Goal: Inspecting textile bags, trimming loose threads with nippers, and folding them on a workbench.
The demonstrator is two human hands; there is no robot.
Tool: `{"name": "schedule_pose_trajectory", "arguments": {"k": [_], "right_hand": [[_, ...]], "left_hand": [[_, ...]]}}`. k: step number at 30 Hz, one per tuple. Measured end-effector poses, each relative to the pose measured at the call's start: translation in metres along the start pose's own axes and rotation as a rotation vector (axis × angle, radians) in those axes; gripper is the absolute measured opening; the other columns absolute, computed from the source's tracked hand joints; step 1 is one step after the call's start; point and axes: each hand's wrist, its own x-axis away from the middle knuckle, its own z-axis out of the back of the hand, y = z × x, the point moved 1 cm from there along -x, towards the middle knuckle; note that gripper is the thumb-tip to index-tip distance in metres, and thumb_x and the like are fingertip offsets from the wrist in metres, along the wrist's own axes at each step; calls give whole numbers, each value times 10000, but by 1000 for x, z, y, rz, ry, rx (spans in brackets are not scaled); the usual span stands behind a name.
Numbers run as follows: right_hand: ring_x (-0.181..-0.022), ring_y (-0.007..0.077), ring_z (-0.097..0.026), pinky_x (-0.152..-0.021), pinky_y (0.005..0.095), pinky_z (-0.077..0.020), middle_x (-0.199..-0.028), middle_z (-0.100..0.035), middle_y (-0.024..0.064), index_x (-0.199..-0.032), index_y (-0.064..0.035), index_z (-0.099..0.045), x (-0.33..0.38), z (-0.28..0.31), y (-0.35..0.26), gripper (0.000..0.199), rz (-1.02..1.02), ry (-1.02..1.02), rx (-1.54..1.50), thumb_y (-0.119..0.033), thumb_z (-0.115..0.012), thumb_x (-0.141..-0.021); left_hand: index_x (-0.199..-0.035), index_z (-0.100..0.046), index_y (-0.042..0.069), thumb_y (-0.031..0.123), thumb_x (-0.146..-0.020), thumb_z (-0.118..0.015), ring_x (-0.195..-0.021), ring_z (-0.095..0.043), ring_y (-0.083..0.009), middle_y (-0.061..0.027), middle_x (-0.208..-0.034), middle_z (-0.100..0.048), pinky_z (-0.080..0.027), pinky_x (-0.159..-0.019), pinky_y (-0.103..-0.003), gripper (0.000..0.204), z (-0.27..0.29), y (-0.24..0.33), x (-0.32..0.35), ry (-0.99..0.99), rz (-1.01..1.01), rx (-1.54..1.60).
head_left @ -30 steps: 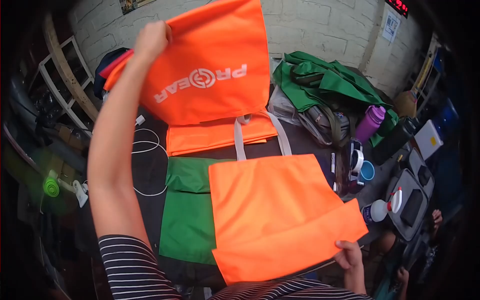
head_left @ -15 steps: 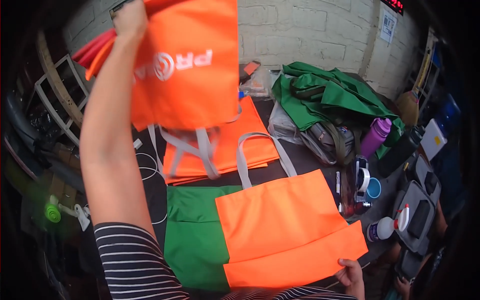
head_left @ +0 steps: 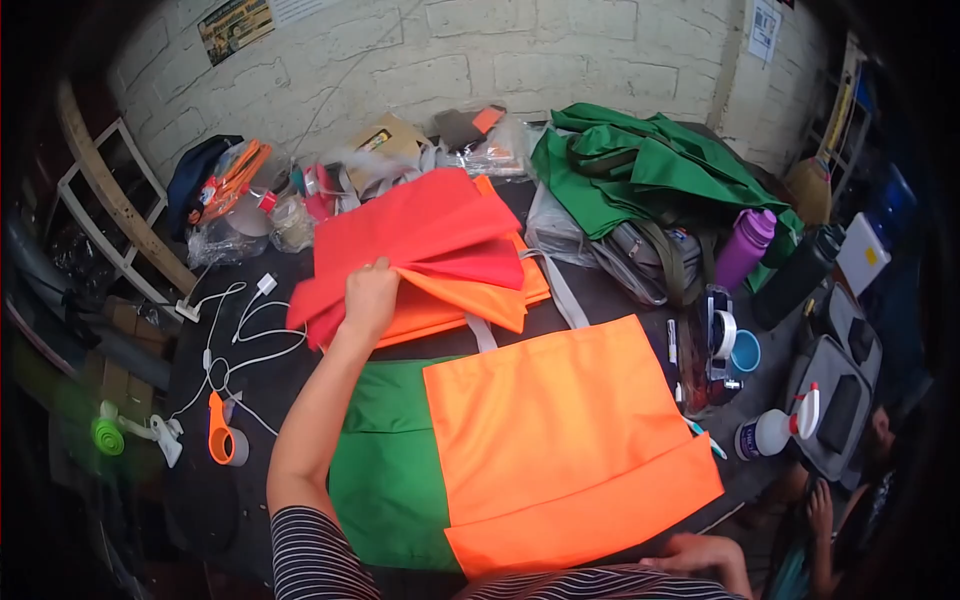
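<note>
My left hand (head_left: 370, 297) is closed on the near edge of a folded stack of red tote bags (head_left: 410, 220), with an orange bag (head_left: 465, 292) under them. This stack lies on other orange bags behind the work in front of me. Closer to me, an orange tote bag (head_left: 560, 420) with grey handles lies flat, its lower part folded up as a band. It partly covers a green bag (head_left: 390, 470) on the left. My right hand (head_left: 705, 553) is beside the orange bag's lower right corner, near my striped shirt; its fingers are mostly hidden.
Green fabric (head_left: 660, 180) is heaped over a grey bag (head_left: 645, 260) at the back right. A purple bottle (head_left: 745, 248), dark bottle (head_left: 800, 275), blue cup (head_left: 746, 350) and spray bottle (head_left: 770, 433) stand at right. White cables (head_left: 225, 345) and an orange tape dispenser (head_left: 225, 440) lie left.
My left hand has come down from the upper left, laying the bags on the pile with red facing up. My right hand has left the orange bag's corner and moved toward my body.
</note>
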Motion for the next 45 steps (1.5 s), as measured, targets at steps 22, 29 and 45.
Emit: {"name": "schedule_pose_trajectory", "arguments": {"k": [22,29,45], "right_hand": [[-1404,352,-166,-1089,634,-150,-1518,-243,119,-1451,-173,-298,-185,269,-385,712,1663,305,-420,-586,-418,-883],[-1419,332,-96,-1090,642,-123,-1529,-216,125,-1453,-156,-301,-169,409,-399,696,1232,546,115,-542,-434,-889],[-1398,363,-195,-1042,698,-162,-1464,-311,174,-1402,-125,-394,-106,317,-278,564,318,978,871,-461,-399,-949]], "left_hand": [[-603,-651,-6,118,-566,-587,-673,-587,-229,-211,-964,-656,-451,-624,-312,145,241,3,17,319,-237,-129],[-619,-632,-19,111,-624,-588,-805,-634,-262,-205,-954,-654,-453,-646,-339,137,200,-43,-45,662,-326,-364],[-848,-669,44,169,-840,-535,-1125,-569,-283,-206,-1291,-535,-444,-891,-395,184,-72,22,71,-162,-199,165]]}}
